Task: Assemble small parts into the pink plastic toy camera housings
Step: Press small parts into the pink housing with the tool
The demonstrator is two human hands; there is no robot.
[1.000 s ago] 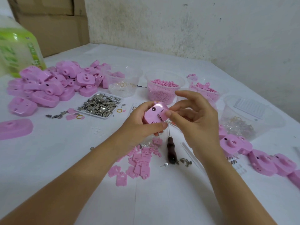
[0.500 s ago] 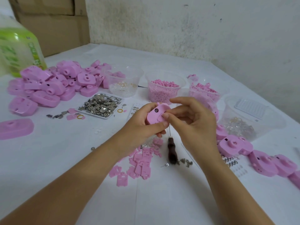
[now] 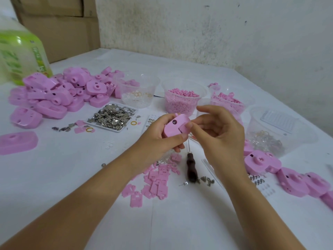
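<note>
Turned since earlier, 1 pink housing (image 3: pixel 175 127) is gripped by left hand (image 3: pixel 158 139), pinched by right hand (image 3: pixel 220 134).

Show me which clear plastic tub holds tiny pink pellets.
The middle clear plastic tub; the tub left of it holds gold rings, the tub right of it larger pink pieces.

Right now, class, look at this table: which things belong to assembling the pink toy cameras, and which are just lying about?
Job in hand: held housing, gripped by the left hand, right hand thumb on it; housing pile; metal-parts tray; tub of pink bits; flat pink plates; dark-handled tool.
Lying about: green bottle; cardboard boxes.
</note>
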